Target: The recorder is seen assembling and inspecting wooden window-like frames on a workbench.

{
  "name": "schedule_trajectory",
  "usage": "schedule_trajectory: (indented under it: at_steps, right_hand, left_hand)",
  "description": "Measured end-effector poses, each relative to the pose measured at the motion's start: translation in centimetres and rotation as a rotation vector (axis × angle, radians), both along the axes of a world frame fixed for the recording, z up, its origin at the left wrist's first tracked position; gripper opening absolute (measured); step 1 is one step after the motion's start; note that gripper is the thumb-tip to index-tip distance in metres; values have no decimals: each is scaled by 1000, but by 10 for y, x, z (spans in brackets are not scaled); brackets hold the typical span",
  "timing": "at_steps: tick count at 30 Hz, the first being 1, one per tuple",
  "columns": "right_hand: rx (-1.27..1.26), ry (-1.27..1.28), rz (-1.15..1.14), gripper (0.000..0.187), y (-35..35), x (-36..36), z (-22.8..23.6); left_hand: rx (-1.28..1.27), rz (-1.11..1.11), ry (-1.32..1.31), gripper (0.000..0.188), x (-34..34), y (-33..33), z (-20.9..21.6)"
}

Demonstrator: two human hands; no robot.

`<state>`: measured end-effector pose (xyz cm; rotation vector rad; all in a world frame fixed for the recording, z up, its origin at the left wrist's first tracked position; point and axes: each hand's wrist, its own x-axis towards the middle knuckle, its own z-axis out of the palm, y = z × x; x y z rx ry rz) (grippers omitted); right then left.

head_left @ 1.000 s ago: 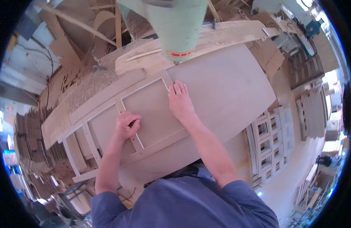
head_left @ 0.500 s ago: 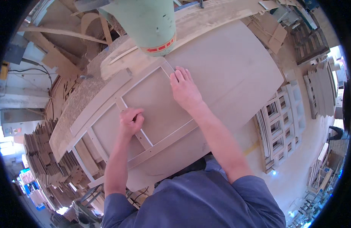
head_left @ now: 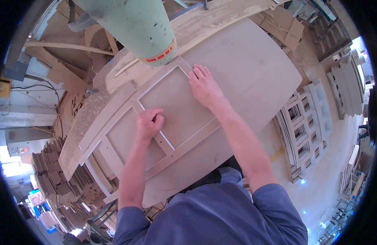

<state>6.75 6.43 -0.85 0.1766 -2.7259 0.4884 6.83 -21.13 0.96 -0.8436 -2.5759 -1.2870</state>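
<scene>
A flat wooden ladder-like frame [head_left: 196, 138] with several crossbars lies on a broad greyish tabletop [head_left: 253, 69]. My left hand [head_left: 151, 123] is closed in a fist on one of its middle crossbars, thumb side up. Over the frame's right end rail, my right hand [head_left: 206, 86] hooks its fingers, which are held together; their undersides are hidden. Just beyond the frame's far right corner, a pale green machine column [head_left: 145, 38] with a red-marked band hangs over the work. A separate wooden strip [head_left: 109, 112] runs along the frame's far side.
Stacks of wooden pieces [head_left: 56, 173] stand at the left. To the right of the tabletop, more slatted frames [head_left: 300, 130] are stacked on the floor. A dusty curved ledge [head_left: 88, 118] borders the far left side, and a pallet [head_left: 329, 34] stands at the far right.
The frame has slid a little to the right on the tabletop, under the green column, with both hands moving along on it. The whole view has also shifted slightly.
</scene>
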Motion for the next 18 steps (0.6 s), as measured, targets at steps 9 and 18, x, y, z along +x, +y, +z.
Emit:
schedule_trajectory:
  at_steps: [9,18]
  right_hand:
    - [-44,-17,13,24,11,-1,9]
    - [26,-99,24,39,-107,26,17]
  left_hand:
    - [-9,20,-40,15,-2,10,1]
    - [-92,110,-57,18,25,-119,-5]
